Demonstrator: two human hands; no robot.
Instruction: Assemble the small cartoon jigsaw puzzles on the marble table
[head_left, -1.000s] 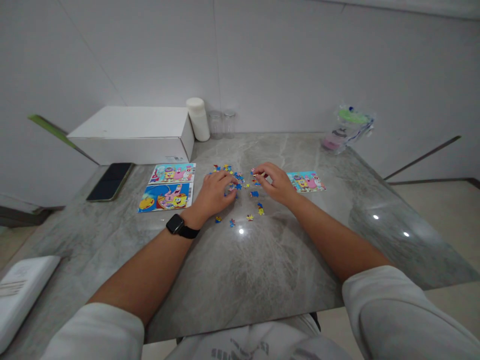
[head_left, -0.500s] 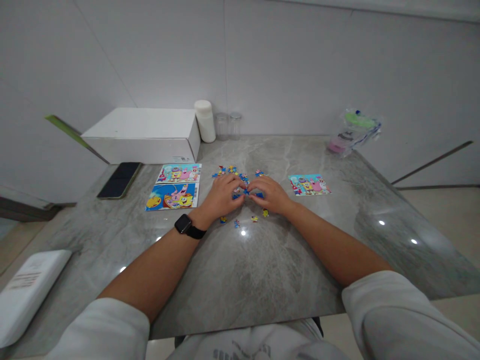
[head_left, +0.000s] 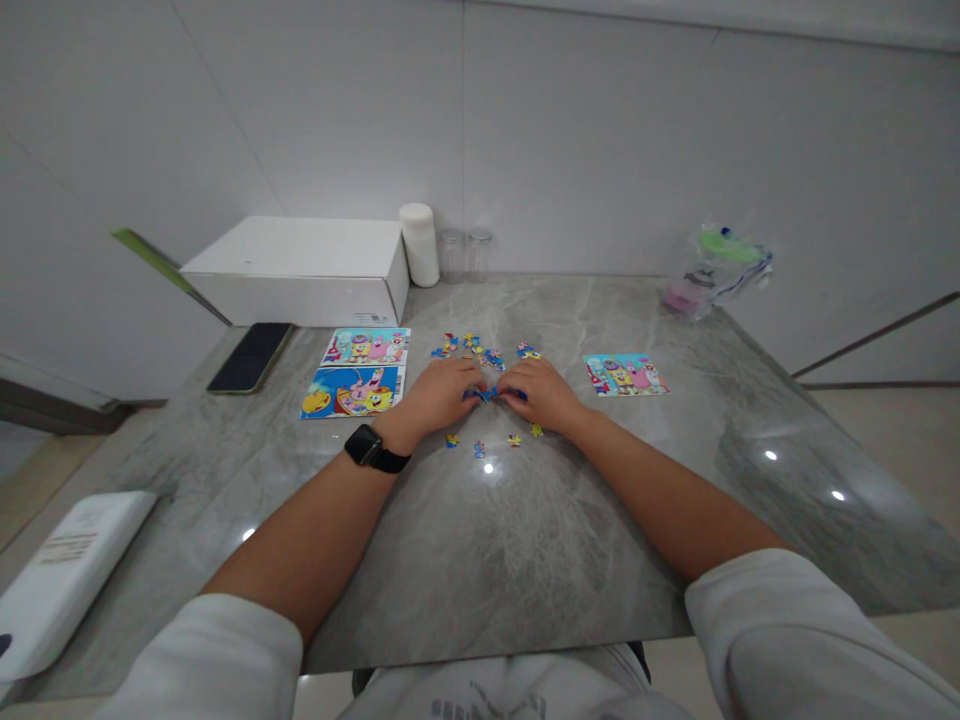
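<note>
My left hand (head_left: pixel 448 392) and my right hand (head_left: pixel 541 391) meet over the middle of the table, fingertips pinched on blue jigsaw puzzle pieces (head_left: pixel 490 394) lying between them. The fingers cover much of these pieces. Behind the hands lies a loose group of puzzle pieces (head_left: pixel 493 358), mostly blue and yellow, with more puzzle pieces (head_left: pixel 526 350) beyond my right hand. In front, several single pieces lie apart, among them a yellow puzzle piece (head_left: pixel 514 440) and a light blue puzzle piece (head_left: pixel 480 449). A black watch (head_left: pixel 364 446) is on my left wrist.
Left of my hands lie a cartoon picture sheet (head_left: pixel 356 390) and a phone (head_left: pixel 251 358). Behind them stand a white box (head_left: pixel 292 295), a white bottle (head_left: pixel 419 246) and two clear glasses (head_left: pixel 478 256). A cartoon card (head_left: pixel 627 375) and a plastic bag (head_left: pixel 709 275) are to the right.
My fingers have drawn down onto the blue pieces, and the fingertips of both hands are lower and closer to the table. The whole view has shifted slightly.
</note>
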